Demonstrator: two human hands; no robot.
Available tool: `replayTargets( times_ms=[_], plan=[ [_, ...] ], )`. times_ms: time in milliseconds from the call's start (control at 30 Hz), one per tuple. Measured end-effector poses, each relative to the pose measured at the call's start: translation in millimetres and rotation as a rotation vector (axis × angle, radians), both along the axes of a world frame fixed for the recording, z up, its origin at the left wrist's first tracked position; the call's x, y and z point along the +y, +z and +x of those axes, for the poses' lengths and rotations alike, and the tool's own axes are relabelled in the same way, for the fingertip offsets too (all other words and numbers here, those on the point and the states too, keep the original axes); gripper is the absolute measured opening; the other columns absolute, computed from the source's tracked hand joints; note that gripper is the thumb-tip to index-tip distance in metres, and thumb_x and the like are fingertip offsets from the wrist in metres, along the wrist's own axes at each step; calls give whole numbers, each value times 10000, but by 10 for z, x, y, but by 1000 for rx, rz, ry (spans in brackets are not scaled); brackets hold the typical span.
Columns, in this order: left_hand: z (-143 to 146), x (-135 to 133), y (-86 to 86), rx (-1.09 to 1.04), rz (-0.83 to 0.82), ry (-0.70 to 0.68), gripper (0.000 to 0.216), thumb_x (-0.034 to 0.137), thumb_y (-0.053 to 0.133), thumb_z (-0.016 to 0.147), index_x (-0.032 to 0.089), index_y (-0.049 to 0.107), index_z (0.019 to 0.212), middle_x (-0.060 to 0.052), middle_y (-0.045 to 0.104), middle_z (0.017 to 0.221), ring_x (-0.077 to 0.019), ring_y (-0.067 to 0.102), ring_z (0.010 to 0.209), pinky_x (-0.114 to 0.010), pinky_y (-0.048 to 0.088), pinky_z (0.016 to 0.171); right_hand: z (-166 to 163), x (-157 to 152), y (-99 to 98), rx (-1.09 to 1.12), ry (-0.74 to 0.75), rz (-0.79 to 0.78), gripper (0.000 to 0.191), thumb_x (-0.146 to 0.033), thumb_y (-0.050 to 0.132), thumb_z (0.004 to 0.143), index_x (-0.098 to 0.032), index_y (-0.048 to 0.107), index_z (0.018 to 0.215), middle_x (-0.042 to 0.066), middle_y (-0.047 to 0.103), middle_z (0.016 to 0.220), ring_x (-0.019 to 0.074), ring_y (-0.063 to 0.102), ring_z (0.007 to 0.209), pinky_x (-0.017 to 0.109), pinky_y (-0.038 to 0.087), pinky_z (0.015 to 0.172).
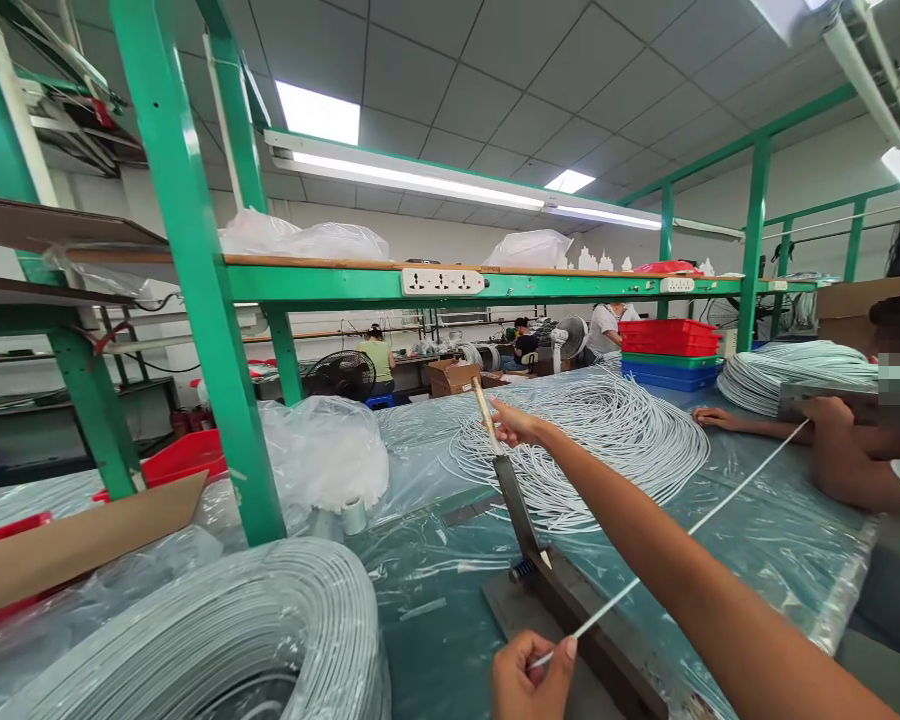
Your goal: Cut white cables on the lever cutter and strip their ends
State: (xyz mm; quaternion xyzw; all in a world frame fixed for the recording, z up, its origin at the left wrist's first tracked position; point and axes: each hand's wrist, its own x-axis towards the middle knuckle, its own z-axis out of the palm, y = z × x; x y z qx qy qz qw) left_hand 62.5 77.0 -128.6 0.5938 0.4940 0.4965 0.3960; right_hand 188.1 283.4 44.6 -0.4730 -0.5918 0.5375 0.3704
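Note:
At the bottom centre my left hand (532,675) pinches a thin white cable (709,520) between thumb and fingers. The cable runs taut up to the right, under my right forearm, to another person's hand. My right hand (516,422) is at the pale upper end of a raised lever (517,505), its fingers curled at the handle. This lever belongs to a metal bench cutter (570,590), which has a flat base and a spring near the pivot. The cable crosses over the cutter's long bar just beyond my left hand.
A loose heap of white cable (607,440) spreads behind the cutter; a wound coil (300,600) sits front left. A co-worker's hand (829,412) is at right, near another coil (795,375). Stacked trays (671,340), a green shelf post (202,300) and plastic bags (330,450) stand around.

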Motion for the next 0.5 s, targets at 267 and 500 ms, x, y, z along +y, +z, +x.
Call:
replayTargets(
  times_ms=[267,500],
  plan=[
    [-42,-16,79,18,6,13,482,582,535,590,202,292,422,60,225,462,-86,232,466,-212,220,450,-25,5,66,-20,-5,-51,427,-505,333,868,-121,519,841,-52,435,549,35,304,356,172,281,346],
    [-76,8,64,29,-5,-57,427,535,524,629,187,351,454,46,299,487,-95,293,497,-205,261,466,244,-688,347,109,-17,-9,701,-664,57,790,-137,515,850,42,523,471,89,420,348,162,294,329]
  ],
)
